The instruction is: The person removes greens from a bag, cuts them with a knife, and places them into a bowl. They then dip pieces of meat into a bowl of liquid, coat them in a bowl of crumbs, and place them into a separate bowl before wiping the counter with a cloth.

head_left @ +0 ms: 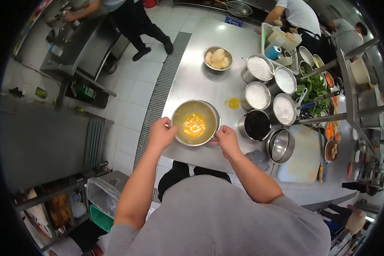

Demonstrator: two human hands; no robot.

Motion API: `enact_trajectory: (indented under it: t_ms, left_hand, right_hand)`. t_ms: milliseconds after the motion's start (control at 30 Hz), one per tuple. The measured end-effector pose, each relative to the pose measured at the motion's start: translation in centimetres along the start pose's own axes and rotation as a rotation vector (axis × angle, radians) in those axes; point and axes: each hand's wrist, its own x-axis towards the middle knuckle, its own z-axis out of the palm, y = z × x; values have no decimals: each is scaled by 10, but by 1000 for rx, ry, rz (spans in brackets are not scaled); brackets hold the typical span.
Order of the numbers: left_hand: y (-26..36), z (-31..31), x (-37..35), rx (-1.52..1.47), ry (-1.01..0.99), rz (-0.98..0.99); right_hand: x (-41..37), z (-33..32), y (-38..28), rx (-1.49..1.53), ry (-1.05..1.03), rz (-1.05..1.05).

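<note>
A metal mixing bowl (180, 112) sits in front of me at the near edge of the steel table, with yellow-orange beaten egg (194, 125) pooled in its bottom. My left hand (162, 134) pinches the bowl's left rim between thumb and fingers. On the opposite side, my right hand (226, 141) is closed on the lower right rim. A yellow spill (232, 103) marks the steel just right of the bowl. Farther back stands a smaller metal bowl (229, 66) holding a pale, lumpy dough-like mass (217, 59).
Several metal containers of white powder (257, 95) line the table's right side, beside one with dark contents (257, 125). Nested metal bowls (280, 145) and a cutting board (301, 160) lie nearer. A grey cloth (258, 159) rests by my right forearm. Other people work around the kitchen.
</note>
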Motion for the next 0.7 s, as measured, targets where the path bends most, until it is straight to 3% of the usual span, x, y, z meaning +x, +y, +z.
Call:
enact_trajectory:
  t_ms: [67,133,267,400,500,700]
  left_hand:
    - [-12,-2,-1,-360,30,-157]
    - [-9,-19,-11,-371,67,-110]
    - [-24,-58,-37,-512,134,-245]
    - [-29,-93,-81,-691,276,-315]
    - [-80,-106,-107,-719,365,-312]
    - [-118,-102,-145,-746,512,-394]
  right_hand:
    - [7,-7,6,0,16,-18]
    - [11,-15,4,-109,22,-50]
    - [16,-36,-37,-133,59,-63]
    - [21,-63,-99,-19,68,-174]
    - [46,-91,-144,19,159,-240]
    - [93,-137,-228,57,278,-358]
